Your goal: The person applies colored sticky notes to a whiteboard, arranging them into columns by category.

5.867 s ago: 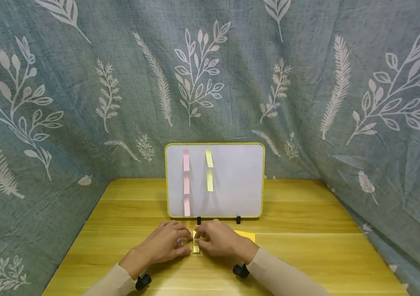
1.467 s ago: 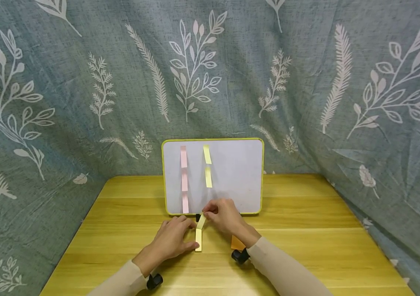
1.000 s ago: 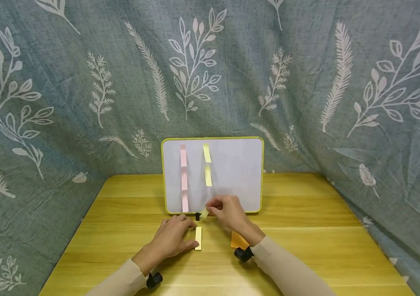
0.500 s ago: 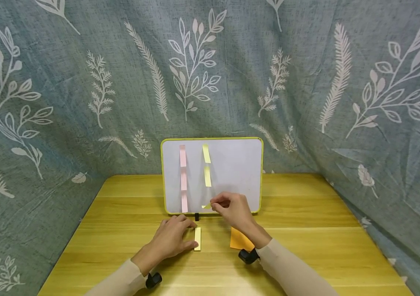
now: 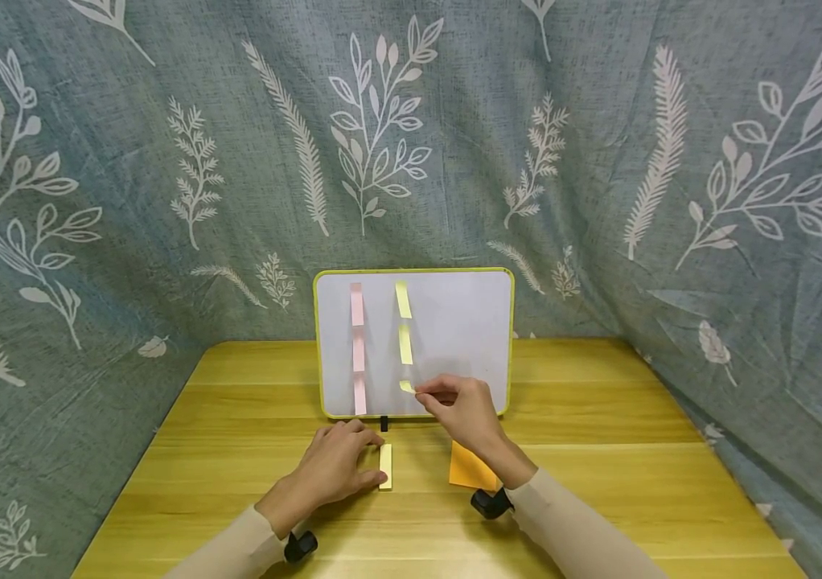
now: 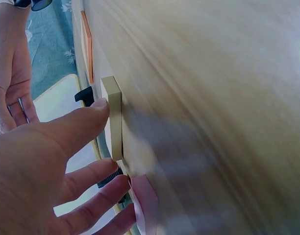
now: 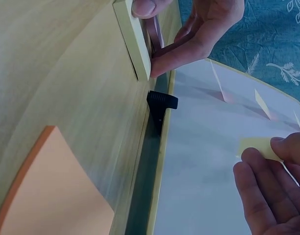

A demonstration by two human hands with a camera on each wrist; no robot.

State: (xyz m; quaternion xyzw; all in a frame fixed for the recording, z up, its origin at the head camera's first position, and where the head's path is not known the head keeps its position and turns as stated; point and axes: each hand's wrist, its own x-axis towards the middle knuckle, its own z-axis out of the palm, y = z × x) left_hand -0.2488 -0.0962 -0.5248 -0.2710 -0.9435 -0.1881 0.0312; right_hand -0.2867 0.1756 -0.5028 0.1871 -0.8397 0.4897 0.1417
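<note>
On the table my left hand (image 5: 334, 462) holds a narrow yellow sticky-note pad (image 5: 386, 466), its thumb at the near end and index finger at the far end. The other left fingers lie by a pink sticky-note pad (image 6: 146, 203), which the hand hides in the head view. My right hand (image 5: 465, 410) pinches one end of a loose yellow sticky note (image 7: 260, 146) between thumb and fingers. That note is right at the face of the whiteboard (image 5: 465, 330), below two yellow notes (image 5: 405, 344) stuck in a column.
Left of the yellow column, three pink notes (image 5: 358, 347) run down the board. An orange sticky-note pad (image 5: 467, 466) lies under my right wrist. Black feet (image 7: 161, 105) support the board's lower edge. A patterned curtain (image 5: 411, 145) surrounds the wooden table (image 5: 252, 402).
My right hand has peeled a yellow note off the pad and carried it up to the board, under the yellow column. My left hand has stayed at the pad.
</note>
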